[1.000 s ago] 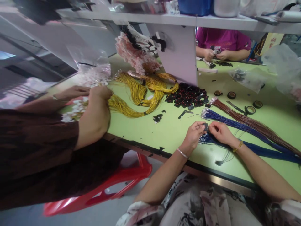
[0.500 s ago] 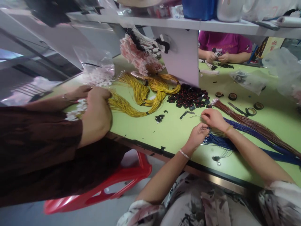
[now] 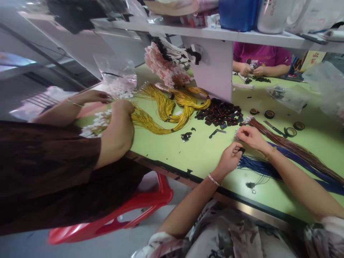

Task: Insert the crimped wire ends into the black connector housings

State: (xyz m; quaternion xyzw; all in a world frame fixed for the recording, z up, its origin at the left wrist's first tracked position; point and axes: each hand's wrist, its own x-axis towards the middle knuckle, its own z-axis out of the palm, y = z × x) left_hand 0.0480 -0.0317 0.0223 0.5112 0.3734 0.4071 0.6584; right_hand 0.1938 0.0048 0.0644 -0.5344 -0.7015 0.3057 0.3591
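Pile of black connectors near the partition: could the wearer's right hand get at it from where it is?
Probably yes. The right hand sits just short of the pile of black connectors, with only bare green table between them.

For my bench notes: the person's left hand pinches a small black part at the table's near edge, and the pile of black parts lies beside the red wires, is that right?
Not quite: in the head view the pile of black parts lies beside yellow wires, not red ones. The left hand does pinch a small black part near the table edge.

table: matt green | stool: glossy red plastic | bracelet: shiny metal
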